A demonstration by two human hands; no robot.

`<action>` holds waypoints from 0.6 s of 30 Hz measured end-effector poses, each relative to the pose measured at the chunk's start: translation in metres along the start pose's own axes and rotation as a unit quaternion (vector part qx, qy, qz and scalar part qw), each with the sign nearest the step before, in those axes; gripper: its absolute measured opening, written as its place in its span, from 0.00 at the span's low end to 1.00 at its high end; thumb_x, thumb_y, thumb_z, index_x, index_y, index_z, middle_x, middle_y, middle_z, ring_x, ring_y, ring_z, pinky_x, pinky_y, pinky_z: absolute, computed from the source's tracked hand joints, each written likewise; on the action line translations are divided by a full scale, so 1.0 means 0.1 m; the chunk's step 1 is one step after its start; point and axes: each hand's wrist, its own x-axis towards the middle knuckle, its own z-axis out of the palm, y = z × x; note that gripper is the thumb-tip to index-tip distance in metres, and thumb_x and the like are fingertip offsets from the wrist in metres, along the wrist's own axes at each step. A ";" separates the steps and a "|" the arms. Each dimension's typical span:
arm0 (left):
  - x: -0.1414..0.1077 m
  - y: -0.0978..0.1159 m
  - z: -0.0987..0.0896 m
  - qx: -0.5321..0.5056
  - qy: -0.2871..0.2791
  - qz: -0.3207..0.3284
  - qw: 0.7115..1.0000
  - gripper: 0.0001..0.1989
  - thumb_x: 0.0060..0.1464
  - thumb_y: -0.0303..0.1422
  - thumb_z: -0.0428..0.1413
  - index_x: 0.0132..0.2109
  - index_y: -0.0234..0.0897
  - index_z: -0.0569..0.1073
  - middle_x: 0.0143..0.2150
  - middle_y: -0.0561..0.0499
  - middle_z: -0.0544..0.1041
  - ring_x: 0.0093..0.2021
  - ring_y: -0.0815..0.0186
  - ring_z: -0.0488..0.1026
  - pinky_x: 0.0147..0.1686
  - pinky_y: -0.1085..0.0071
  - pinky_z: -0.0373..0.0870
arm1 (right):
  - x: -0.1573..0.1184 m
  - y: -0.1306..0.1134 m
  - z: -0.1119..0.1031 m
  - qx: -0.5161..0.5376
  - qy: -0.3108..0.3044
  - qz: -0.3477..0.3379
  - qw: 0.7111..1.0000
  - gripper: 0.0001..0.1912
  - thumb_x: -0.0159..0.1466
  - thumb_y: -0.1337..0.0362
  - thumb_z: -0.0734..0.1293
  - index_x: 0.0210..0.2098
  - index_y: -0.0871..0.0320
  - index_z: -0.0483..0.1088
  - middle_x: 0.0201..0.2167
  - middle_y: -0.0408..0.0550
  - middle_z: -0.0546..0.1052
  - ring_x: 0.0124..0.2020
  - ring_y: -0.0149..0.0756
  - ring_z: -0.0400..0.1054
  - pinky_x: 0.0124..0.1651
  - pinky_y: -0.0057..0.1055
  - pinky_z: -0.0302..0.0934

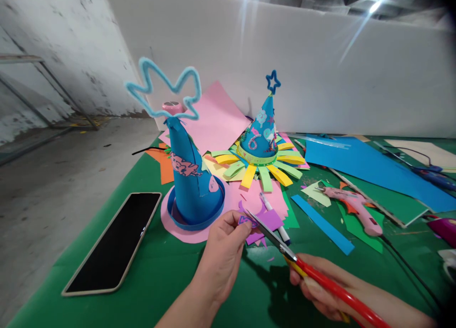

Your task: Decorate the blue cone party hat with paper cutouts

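Between thumb and fingers, my left hand (224,254) pinches a small purple paper cutout (245,220) with darker lines drawn on it. My right hand (317,285) grips scissors (306,266) with red and yellow handles, their blades pointing up-left at the cutout's edge. Behind the blades lie a larger purple paper piece (269,223) and a white marker (283,233). A blue paper cone hat (188,185) with pink cutouts stands on a pink round base (188,235), left of my hands. A light-blue pipe-cleaner shape (194,76) tops it.
A second blue cone hat (263,133) with yellow and green strips stands farther back. On the left lies a phone (116,242). To the right are a pink glue gun (356,207), a blue paper strip (322,223) and a large blue sheet (374,169). A white panel (302,71) rises behind.
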 end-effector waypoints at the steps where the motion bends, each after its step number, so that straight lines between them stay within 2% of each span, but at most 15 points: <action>1: 0.00 0.00 0.00 0.000 -0.001 0.001 1.000 0.07 0.40 0.26 0.61 0.25 0.34 0.68 0.24 0.54 0.71 0.29 0.70 0.67 0.35 0.74 0.63 | 0.00 0.01 0.00 -0.003 0.003 0.000 1.000 0.22 0.53 0.43 0.65 0.31 0.56 0.65 0.20 0.35 0.55 0.20 0.23 0.45 0.22 0.23 0.40; 7: 0.00 -0.02 -0.02 -0.004 -0.006 0.001 1.000 0.07 0.41 0.26 0.60 0.24 0.34 0.68 0.25 0.54 0.72 0.29 0.71 0.67 0.36 0.74 0.63 | -0.01 0.10 -0.03 0.012 0.021 0.013 1.000 0.27 0.51 0.41 0.65 0.39 0.57 0.65 0.22 0.35 0.58 0.18 0.19 0.46 0.21 0.20 0.41; 13: 0.01 -0.04 -0.03 -0.010 -0.009 0.002 1.000 0.07 0.42 0.25 0.61 0.24 0.34 0.69 0.25 0.53 0.72 0.30 0.69 0.69 0.39 0.72 0.64 | 0.03 0.10 -0.03 0.048 -0.008 0.009 0.999 0.26 0.50 0.42 0.66 0.35 0.58 0.63 0.19 0.32 0.56 0.16 0.16 0.44 0.18 0.17 0.40; 18: 0.03 -0.04 -0.05 -0.019 0.012 0.007 1.000 0.06 0.42 0.28 0.62 0.25 0.33 0.71 0.25 0.52 0.74 0.30 0.68 0.72 0.39 0.71 0.65 | 0.06 0.19 -0.02 0.064 0.055 0.003 0.996 0.26 0.50 0.42 0.67 0.37 0.57 0.67 0.20 0.36 0.59 0.18 0.21 0.51 0.20 0.19 0.48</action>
